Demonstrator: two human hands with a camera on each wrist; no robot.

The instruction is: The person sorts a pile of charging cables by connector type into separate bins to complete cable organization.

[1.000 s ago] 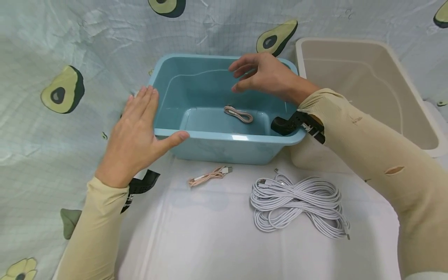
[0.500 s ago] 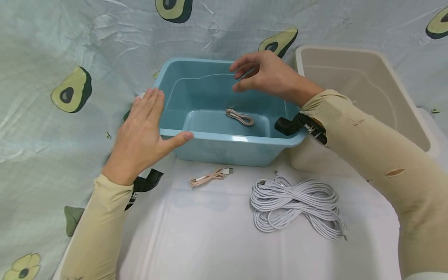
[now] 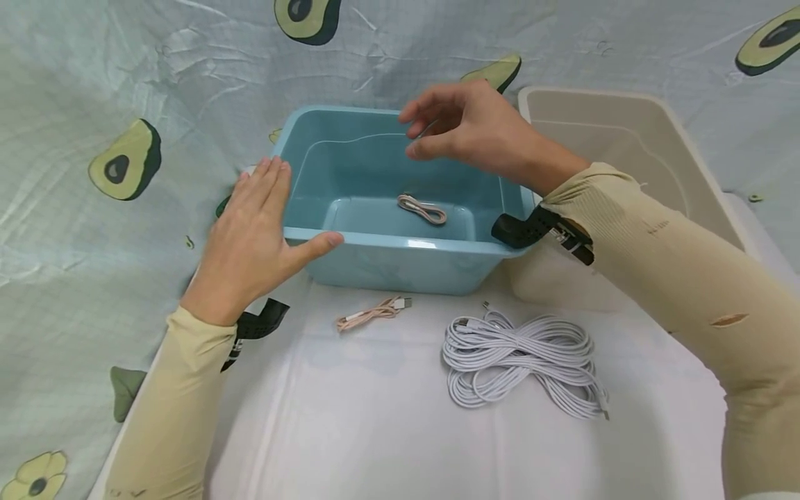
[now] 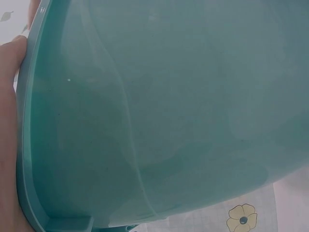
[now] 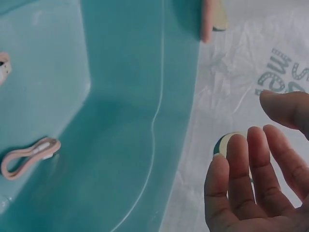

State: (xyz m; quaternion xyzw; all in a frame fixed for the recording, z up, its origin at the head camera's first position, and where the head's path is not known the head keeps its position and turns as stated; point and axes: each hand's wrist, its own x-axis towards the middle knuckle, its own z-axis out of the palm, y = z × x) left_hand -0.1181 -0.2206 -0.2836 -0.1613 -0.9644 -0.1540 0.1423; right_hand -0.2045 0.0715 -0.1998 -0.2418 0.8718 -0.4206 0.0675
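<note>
A blue plastic bin (image 3: 381, 240) stands at the back, with a small coiled pink USB cable (image 3: 422, 210) lying on its floor. At the bin's left front corner my left hand (image 3: 246, 239) rests against the rim, fingers straight and thumb spread along the front edge. My right hand (image 3: 478, 132) hovers over the bin's back right part, fingers softly bent. Nothing lies between those fingers in the right wrist view, where the coiled cable (image 5: 30, 157) shows well away from them. The left wrist view is filled by the bin's wall (image 4: 193, 96).
Right of the blue bin stands a larger beige bin (image 3: 625, 107), partly behind the right sleeve. On the white table (image 3: 387, 430) in front lie a bundled pink USB cable (image 3: 373, 314) and a big bundle of white cable (image 3: 521, 361). An avocado-print sheet (image 3: 206, 90) hangs behind.
The head view has shifted slightly. My right hand has tilted a little and drifted slightly left over the bin; the left hand keeps its place at the rim. The cables stay put.
</note>
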